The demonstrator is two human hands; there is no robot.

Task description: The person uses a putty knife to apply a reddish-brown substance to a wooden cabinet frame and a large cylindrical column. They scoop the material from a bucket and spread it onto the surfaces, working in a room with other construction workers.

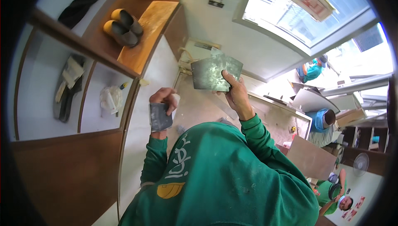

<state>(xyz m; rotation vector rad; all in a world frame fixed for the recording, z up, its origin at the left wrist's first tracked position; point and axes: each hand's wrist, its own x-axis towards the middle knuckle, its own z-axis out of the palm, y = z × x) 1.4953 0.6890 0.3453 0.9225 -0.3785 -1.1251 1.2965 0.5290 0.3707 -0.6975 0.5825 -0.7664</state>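
Note:
My left hand [163,96] is closed around a small dark grey piece, which looks like sandpaper [160,117] with faint print on it. It is beside the pale side panel of the cabinet. Farther forward and to the right, my right hand [236,92] grips flat dark sheets [209,73], with the thumb on top and fingers underneath. These sheets seem to overlap like a fan and carry whitish dusty smears. A pale scrap shows at their far edge. Both hands are apart, held above the floor.
A wooden cabinet [70,159] stands on my left, with shoes [123,28] on its ledge and a plastic bag [111,99] in a compartment. Two people [311,70] [333,193] are off to the right, near a blue-wrapped roll [319,121], boards [309,158] and a fan [360,164].

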